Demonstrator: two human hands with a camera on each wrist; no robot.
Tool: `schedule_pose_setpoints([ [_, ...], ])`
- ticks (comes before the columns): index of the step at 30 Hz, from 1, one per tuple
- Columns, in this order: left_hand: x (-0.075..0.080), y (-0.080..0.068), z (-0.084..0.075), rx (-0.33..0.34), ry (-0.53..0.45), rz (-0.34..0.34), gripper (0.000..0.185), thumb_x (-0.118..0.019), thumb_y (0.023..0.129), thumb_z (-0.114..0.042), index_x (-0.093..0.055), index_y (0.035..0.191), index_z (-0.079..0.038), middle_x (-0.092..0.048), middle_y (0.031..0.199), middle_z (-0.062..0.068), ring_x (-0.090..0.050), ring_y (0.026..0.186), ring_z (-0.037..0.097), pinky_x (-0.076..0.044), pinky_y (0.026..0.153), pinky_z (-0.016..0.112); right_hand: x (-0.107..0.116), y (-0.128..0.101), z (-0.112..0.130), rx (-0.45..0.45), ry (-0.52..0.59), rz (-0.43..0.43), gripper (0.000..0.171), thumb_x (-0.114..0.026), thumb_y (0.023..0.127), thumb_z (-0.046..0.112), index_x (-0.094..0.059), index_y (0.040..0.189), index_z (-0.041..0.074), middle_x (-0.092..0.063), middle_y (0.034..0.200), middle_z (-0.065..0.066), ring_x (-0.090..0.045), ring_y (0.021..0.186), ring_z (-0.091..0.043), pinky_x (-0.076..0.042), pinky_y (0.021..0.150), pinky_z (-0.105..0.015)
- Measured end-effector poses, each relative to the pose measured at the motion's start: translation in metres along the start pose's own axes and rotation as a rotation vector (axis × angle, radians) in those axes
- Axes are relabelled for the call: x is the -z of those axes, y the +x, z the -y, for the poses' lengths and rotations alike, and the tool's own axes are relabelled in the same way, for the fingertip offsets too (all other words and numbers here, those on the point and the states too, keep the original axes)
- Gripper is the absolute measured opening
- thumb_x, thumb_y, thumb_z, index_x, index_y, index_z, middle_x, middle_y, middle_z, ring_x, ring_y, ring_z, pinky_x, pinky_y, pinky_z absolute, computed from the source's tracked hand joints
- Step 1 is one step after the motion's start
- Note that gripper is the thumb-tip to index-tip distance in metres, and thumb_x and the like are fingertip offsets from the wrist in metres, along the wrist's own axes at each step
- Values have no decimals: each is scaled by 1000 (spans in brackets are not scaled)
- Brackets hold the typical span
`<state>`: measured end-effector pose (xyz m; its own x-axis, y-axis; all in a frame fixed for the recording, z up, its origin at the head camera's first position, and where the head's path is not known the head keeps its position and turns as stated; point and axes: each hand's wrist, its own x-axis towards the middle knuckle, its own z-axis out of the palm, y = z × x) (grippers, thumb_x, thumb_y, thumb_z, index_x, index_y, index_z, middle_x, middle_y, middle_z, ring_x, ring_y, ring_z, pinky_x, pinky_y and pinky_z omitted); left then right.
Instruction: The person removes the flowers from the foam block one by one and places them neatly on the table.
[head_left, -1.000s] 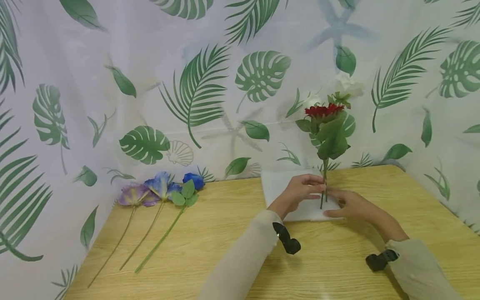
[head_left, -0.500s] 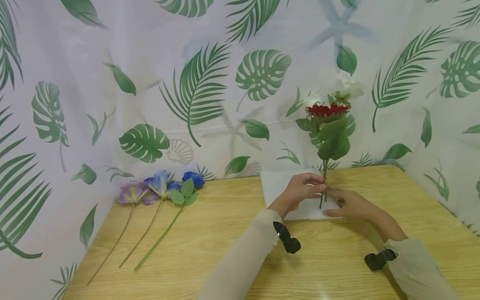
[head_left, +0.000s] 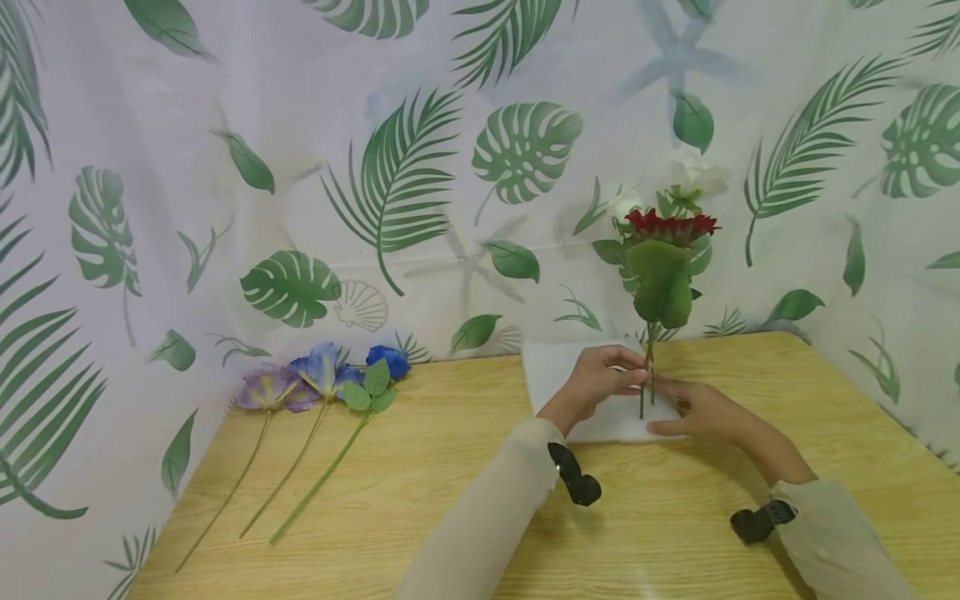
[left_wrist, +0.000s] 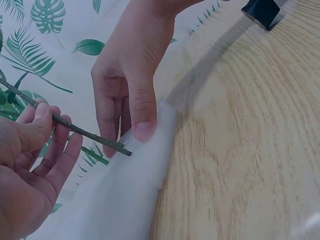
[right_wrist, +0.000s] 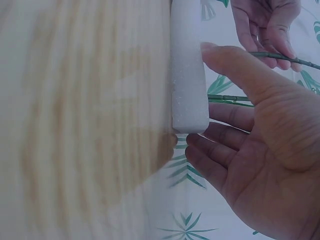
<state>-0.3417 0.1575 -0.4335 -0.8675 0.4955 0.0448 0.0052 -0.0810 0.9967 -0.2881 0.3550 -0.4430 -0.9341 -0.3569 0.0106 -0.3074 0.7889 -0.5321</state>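
On a pale wooden surface [head_left: 420, 500], our left hand [head_left: 600, 379] pinches the thin, light flower stem [head_left: 648, 367] low down while our right hand [head_left: 701, 412], fingers straight, steadies the soft white foam block [head_left: 558, 375]

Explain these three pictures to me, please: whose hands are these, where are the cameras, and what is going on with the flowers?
There is no machine here: a person works with two bare hands and wears three cameras. The wide picture comes from a camera on the head, looking down at a wooden table. The other two come from cameras strapped to the wrists; they show the same hands from very close.

The left hand pinches the thin green stem of a red flower, held upright over a white foam block. A white flower stands right behind it. The right hand rests on the block's edge, thumb on top in the right wrist view.

At the table's left lie three more flowers flat: a purple flower, a pale blue flower and a dark blue flower.
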Motion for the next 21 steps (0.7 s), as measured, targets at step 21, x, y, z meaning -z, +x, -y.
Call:
schedule_pose_setpoints([
  [21, -1, 1, -4, -89, -11, -19, 13, -67, 93, 8, -66, 105, 14, -71, 100, 23, -65, 75, 8, -65, 77, 32, 1, 0, 1, 31, 13, -5, 86, -82, 88, 32, -41, 147, -15, -44, 147, -38, -51, 130, -55, -53, 98, -61],
])
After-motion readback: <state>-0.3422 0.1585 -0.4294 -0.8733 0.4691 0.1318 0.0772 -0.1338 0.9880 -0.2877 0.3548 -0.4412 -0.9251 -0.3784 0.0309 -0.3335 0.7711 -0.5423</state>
